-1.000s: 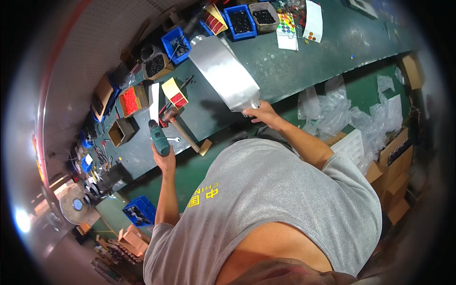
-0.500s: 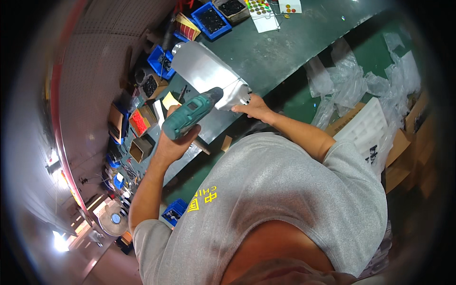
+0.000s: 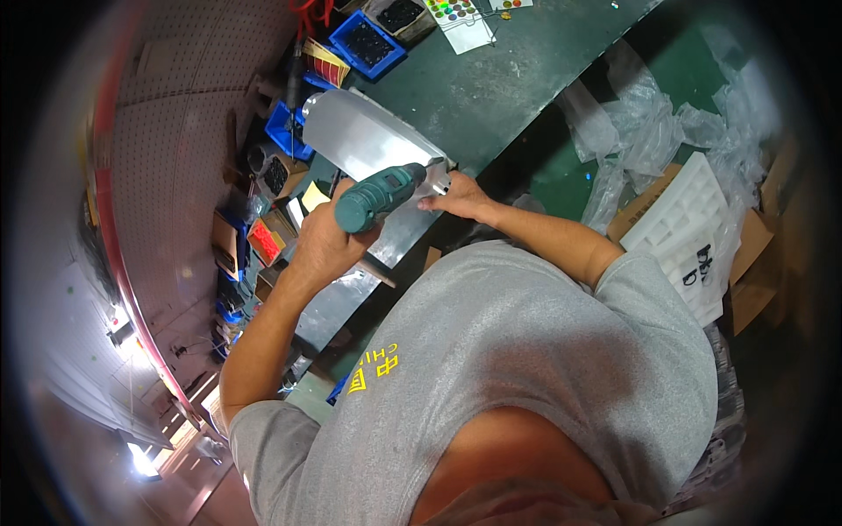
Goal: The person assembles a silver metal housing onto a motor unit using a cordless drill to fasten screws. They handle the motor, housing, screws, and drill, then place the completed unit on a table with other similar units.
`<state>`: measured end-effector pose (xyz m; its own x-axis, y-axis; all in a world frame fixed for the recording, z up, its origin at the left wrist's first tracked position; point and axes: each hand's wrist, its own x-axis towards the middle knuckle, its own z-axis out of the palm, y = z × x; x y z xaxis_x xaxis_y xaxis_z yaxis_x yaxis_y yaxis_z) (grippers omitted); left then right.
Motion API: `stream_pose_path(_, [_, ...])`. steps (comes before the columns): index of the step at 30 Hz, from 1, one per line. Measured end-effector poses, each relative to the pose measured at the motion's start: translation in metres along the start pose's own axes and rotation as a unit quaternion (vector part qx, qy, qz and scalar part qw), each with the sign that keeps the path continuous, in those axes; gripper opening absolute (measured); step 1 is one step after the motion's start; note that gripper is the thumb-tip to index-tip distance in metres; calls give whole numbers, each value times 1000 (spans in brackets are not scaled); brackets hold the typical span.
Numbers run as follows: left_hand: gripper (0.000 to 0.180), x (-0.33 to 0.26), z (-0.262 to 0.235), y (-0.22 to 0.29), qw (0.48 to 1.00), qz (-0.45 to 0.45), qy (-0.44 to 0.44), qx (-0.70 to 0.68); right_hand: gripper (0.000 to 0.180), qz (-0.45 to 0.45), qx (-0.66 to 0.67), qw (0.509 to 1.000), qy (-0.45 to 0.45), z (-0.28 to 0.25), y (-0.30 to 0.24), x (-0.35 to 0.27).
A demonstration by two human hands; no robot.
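The left hand point(image 3: 338, 241) has its fingers wrapped around a dark green and black cordless power drill point(image 3: 368, 202), whose rounded rear end faces up toward the camera and whose black nose points up and to the right. The right hand point(image 3: 463, 195) clamps its fingers on the near end of a long, silver, flattened metal canister point(image 3: 360, 131), beside a short shiny fitting at that end, with part of the grip hidden under the metal. The canister lies slanted over the green table point(image 3: 478, 96), its far end toward the upper left, near a blue plastic bin point(image 3: 285, 131). The drill's nose is over the canister's near end, just beside the right hand; whether the tip touches the metal cannot be told. Farther along the table are yellow-and-red label sheets point(image 3: 324, 67), a blue rectangular bin of small black parts point(image 3: 367, 46) and a white sheet with coloured round stickers point(image 3: 469, 33). Left of the drill is a brown box of bright orange-red pieces point(image 3: 266, 241), and below it a pale wooden handle point(image 3: 379, 272) sticks out past the left wrist. Off to the right are crumpled clear plastic bags point(image 3: 636, 110) and a white moulded tray point(image 3: 675, 228).
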<state>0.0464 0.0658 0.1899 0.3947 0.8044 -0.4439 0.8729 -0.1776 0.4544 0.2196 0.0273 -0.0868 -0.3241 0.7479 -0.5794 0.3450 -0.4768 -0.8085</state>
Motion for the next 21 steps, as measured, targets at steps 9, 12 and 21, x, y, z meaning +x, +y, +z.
stream_pose_path(9, [27,22,-21,5,992,-18,-81,96,103,0,10,1000,-9,-1,2,2])
stream_pose_path(12, [29,31,-29,10,986,1,-105,126,101,14,3,1000,-13,-4,-3,-1])
stream_pose_path(21, [30,62,-41,33,942,32,-203,266,94,-9,26,999,-30,2,11,12])
